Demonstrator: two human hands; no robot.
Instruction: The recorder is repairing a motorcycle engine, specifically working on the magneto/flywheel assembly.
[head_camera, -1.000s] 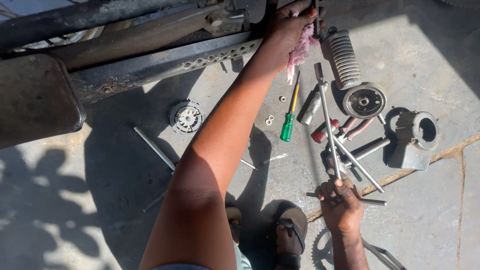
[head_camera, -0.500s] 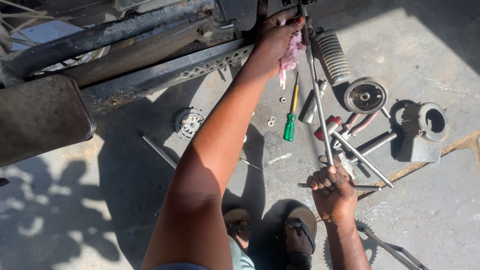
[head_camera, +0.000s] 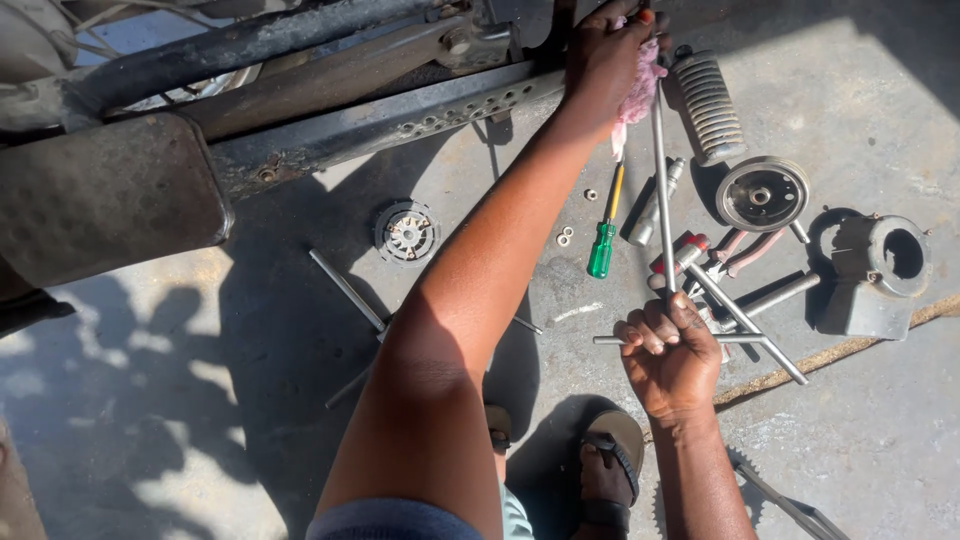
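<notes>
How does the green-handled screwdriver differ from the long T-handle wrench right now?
The green-handled screwdriver lies loose on the concrete, untouched; the T-handle wrench is held at its crossbar by the right hand, its far end up at the left hand. The screwdriver looks shorter, with a coloured plastic handle; the wrench is bare metal. Both point roughly toward the frame.

A green-handled screwdriver (head_camera: 606, 232) lies on the concrete floor (head_camera: 880, 90), with small washers (head_camera: 566, 237) just beside it. A round toothed gear (head_camera: 407, 233) sits in shadow near a thin metal rod (head_camera: 346, 289). To the right lie a coiled spring (head_camera: 708, 108), a round pulley (head_camera: 762, 193), red-handled pliers (head_camera: 735, 255) and a grey metal housing (head_camera: 880, 272). A rusty dark frame (head_camera: 330, 130) crosses the top left.
</notes>
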